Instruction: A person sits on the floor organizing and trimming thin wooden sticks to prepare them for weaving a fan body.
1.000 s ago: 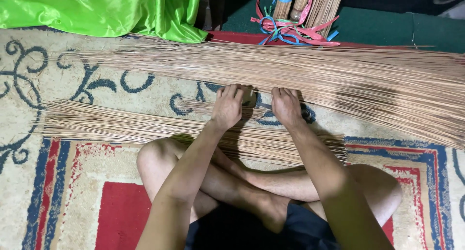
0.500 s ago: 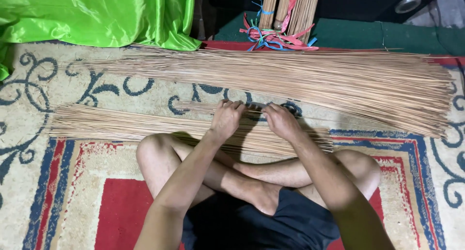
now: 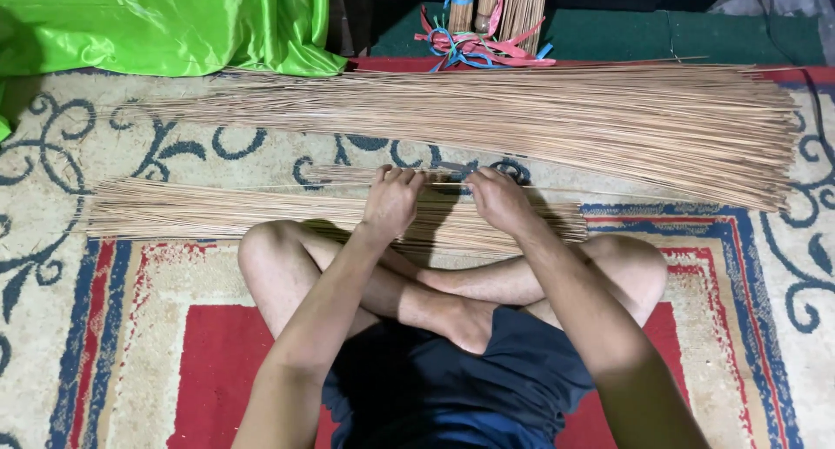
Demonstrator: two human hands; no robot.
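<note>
- Pale tan sticks in a small handful (image 3: 348, 174) lie crosswise under both hands, just past the person's crossed legs, on the patterned rug (image 3: 130, 327).
- Left hand (image 3: 391, 199) rests knuckles up with fingers curled down onto the small handful; whether it truly clamps the sticks cannot be told from above.
- Right hand (image 3: 497, 199) sits just beside the left, fingers bent down on the same handful, and its grip is equally hidden.
- Compared with a second ago, both hands have drawn back toward the body, off the edge of the big far pile (image 3: 539, 119) and onto the separated sticks.
- That shift suggests a small batch has been pulled apart from the main heap and is now being gathered.
- Directly beneath the wrists, nearer the knees, lies a longer near bundle (image 3: 191, 212), reaching far out to the left of the left hand.
- Beyond the far pile, a green cloth (image 3: 174, 23) lies up and left of the hands; tied stick bundles with coloured ribbons (image 3: 478, 45) stand straight ahead.
</note>
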